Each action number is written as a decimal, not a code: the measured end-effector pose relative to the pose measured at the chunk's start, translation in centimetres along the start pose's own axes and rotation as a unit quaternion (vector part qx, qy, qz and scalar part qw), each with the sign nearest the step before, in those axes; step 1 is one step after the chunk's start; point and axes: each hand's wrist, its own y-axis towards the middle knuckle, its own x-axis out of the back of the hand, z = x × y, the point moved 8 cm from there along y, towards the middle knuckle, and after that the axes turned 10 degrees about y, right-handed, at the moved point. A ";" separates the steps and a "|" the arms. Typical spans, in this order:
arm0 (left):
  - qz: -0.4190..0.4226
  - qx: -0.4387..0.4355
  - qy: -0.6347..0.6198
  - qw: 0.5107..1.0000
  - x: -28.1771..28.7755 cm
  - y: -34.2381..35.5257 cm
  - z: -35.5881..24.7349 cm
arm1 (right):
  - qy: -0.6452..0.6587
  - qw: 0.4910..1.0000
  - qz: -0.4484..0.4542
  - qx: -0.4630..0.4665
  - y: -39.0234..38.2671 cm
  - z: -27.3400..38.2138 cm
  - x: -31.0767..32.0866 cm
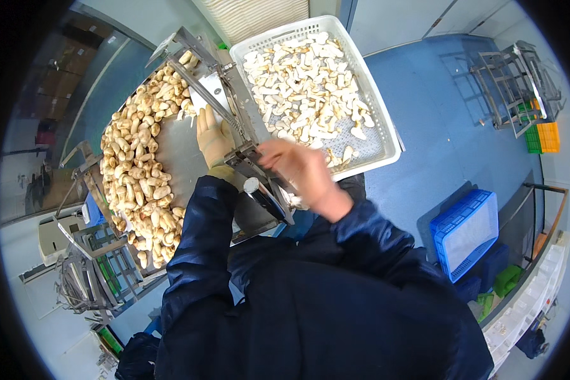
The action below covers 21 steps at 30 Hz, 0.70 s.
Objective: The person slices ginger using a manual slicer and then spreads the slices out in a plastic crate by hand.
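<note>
My left hand [214, 138], in a pale glove, lies with fingers stretched out on the metal tabletop [180, 149], beside the long bar of a metal slicing device [218, 101]. No object shows in it. Its fingertips reach toward a white plate [210, 90] under the device's frame. Bare and blurred by motion, my right hand [304, 174] is at the device's near end, by a dark metal block [247, 158]; its fingers are too smeared to show a grip. Whole brownish mushrooms [139, 152] are heaped left of my left hand. Sliced mushrooms [304, 85] lie in a white perforated crate [379, 117] at the right.
Blue floor [418, 107] stretches to the right of the crate. A blue crate [465, 231] stands on it at the lower right. Metal racks [506, 82] and an orange and green crate [541, 138] are farther right. More metal frames [95, 272] stand at the lower left.
</note>
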 end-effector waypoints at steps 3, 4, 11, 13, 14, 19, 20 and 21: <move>0.016 0.019 -0.011 1.000 0.4 -0.2 0.3 | -0.143 0.984 -0.085 -0.068 4.4 -7.2 7.3; 0.022 0.012 -0.005 1.000 0.6 -0.1 -0.2 | -0.218 0.967 -0.073 -0.108 5.9 -11.1 9.5; 0.065 0.061 0.003 0.996 0.1 -0.4 0.3 | -0.545 0.804 0.096 -0.217 8.4 -29.0 7.1; 0.056 0.083 -0.035 0.994 0.5 -0.4 0.2 | -0.590 0.755 0.242 -0.152 4.5 -30.2 3.5; 0.056 0.068 -0.020 0.996 1.4 0.1 -0.8 | -0.588 0.754 0.277 -0.093 2.5 -31.2 3.9; 0.063 0.050 -0.021 0.997 1.6 0.6 -1.6 | -0.603 0.742 0.255 -0.144 -1.9 -29.5 14.5; 0.072 0.051 -0.012 0.996 1.7 0.5 -1.5 | -0.600 0.750 0.214 -0.177 -1.3 -28.2 16.3; 0.077 0.054 -0.004 0.996 1.6 0.3 -1.5 | -0.598 0.759 0.171 -0.191 0.0 -26.6 17.4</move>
